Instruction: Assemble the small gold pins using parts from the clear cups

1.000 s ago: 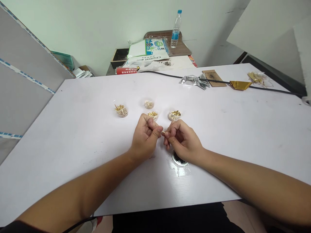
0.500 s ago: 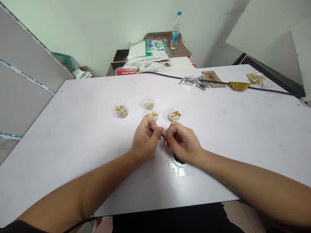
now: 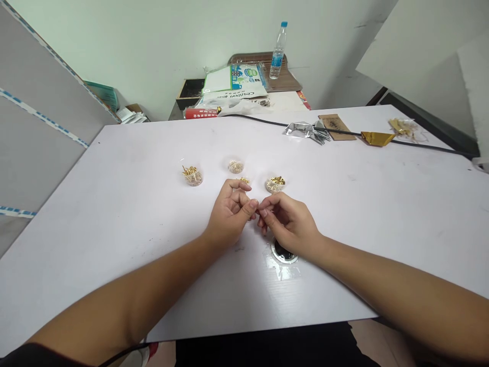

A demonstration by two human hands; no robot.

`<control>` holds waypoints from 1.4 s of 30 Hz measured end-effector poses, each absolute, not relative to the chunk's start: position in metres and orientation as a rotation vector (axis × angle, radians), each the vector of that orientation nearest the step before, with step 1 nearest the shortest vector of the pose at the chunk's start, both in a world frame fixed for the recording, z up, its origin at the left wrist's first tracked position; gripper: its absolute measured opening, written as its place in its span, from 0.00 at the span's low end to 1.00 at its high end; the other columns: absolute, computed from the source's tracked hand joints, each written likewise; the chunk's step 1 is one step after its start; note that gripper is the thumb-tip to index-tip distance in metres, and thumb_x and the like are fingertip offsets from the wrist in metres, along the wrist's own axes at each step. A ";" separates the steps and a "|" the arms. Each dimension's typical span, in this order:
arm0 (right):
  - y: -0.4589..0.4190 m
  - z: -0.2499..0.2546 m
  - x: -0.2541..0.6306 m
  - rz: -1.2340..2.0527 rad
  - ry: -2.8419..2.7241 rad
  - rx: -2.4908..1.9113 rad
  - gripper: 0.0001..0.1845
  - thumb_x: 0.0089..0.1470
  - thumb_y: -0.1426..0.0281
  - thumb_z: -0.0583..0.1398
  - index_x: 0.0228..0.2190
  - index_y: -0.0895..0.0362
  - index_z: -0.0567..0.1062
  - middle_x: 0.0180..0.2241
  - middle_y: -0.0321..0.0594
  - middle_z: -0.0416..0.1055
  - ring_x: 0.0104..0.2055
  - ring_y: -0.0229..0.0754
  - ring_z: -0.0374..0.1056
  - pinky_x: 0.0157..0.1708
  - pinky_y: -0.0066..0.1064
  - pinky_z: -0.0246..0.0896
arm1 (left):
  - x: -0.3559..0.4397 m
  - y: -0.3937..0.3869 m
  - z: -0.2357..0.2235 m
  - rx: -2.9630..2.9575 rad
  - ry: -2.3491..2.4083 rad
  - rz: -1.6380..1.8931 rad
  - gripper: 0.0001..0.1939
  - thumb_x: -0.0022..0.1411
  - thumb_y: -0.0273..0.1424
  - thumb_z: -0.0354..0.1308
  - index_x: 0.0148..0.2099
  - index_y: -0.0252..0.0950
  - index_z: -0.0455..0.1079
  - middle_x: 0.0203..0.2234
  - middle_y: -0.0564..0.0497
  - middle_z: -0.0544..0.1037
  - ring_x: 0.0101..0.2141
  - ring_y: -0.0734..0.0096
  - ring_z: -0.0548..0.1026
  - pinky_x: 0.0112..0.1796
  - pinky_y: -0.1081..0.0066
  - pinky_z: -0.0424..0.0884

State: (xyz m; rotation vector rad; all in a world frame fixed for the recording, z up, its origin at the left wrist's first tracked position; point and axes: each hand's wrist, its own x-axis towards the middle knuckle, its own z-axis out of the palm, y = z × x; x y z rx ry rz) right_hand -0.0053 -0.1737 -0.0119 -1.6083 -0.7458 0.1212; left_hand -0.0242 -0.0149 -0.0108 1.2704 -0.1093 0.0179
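My left hand and my right hand meet at the fingertips above the white table. Thumb and forefinger of each hand are pinched together; whatever sits between them is too small and covered to name. Just beyond the hands stand small clear cups of thin gold-coloured metal pins: a left cup, a back cup and a right cup. Another cup is mostly hidden behind my left hand. Partly under my right wrist lies a round black disc with a silver rim.
A black cable crosses the table's far side, past silver packets, a brown card and a gold packet. Behind the table are a water bottle and plastic packaging. A grey partition borders the left.
My left forefinger has lifted and straightened somewhat, and the fingertips of both hands have come closer together. The view has shifted very slightly.
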 end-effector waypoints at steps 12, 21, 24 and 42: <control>-0.175 -0.006 -0.001 -0.347 -0.949 -1.834 0.08 0.58 0.79 0.55 0.37 0.57 0.72 0.31 0.40 0.71 0.31 0.36 0.70 0.30 0.29 0.69 | -0.022 -0.013 -0.012 1.222 0.036 -0.054 0.19 0.56 0.38 0.67 0.41 0.36 0.61 0.20 0.58 0.68 0.24 0.78 0.70 0.30 0.76 0.68; -0.177 -0.005 0.003 -0.457 -1.017 -1.887 0.04 0.58 0.77 0.60 0.34 0.57 0.74 0.31 0.40 0.74 0.30 0.35 0.70 0.26 0.26 0.68 | -0.023 -0.014 -0.011 1.287 -0.042 -0.009 0.14 0.58 0.36 0.65 0.37 0.34 0.64 0.21 0.56 0.71 0.24 0.78 0.72 0.30 0.77 0.70; -0.177 -0.004 0.003 -0.473 -1.026 -1.886 0.05 0.58 0.78 0.59 0.33 0.57 0.74 0.30 0.40 0.74 0.30 0.35 0.70 0.26 0.26 0.67 | -0.025 -0.014 -0.010 1.333 -0.073 -0.006 0.13 0.60 0.37 0.64 0.37 0.34 0.64 0.22 0.54 0.72 0.26 0.77 0.72 0.30 0.76 0.70; -0.187 -0.005 0.016 -0.207 -0.999 -1.765 0.05 0.59 0.78 0.59 0.32 0.60 0.74 0.29 0.40 0.71 0.26 0.33 0.68 0.26 0.26 0.67 | -0.032 -0.012 -0.004 1.660 -0.205 -0.102 0.08 0.64 0.31 0.53 0.35 0.32 0.65 0.25 0.51 0.72 0.26 0.76 0.70 0.30 0.73 0.68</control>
